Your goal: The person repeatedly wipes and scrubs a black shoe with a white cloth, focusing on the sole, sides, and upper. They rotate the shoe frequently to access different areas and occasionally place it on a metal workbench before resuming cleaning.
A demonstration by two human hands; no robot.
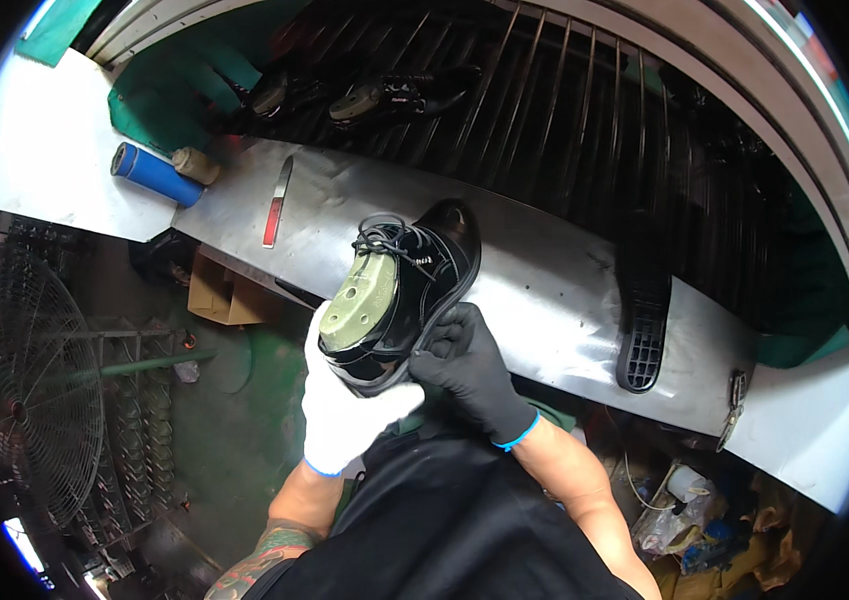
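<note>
A black laced shoe (424, 262) with a pale green last (362, 298) inside it is held over the metal bench, toe pointing away to the upper right. My left hand (346, 415), in a white glove, is closed around its heel end. My right hand (467, 366), in a black glove, pinches at the sole's edge along the shoe's right side; its fingertips partly hide that edge. To the right, a loose black shoe sole (642, 345) lies tread up across the bench. A knife with a red handle (272, 222) rests on the metal at the upper left.
Behind the metal bench (544, 330) runs a rack of dark rods (534, 110) carrying another black shoe (404, 97). A blue cylinder (156, 175) lies at the left beside a beige roll (194, 165). A large fan (29, 400), a cardboard box (224, 290) and a metal tool (732, 410) are also around.
</note>
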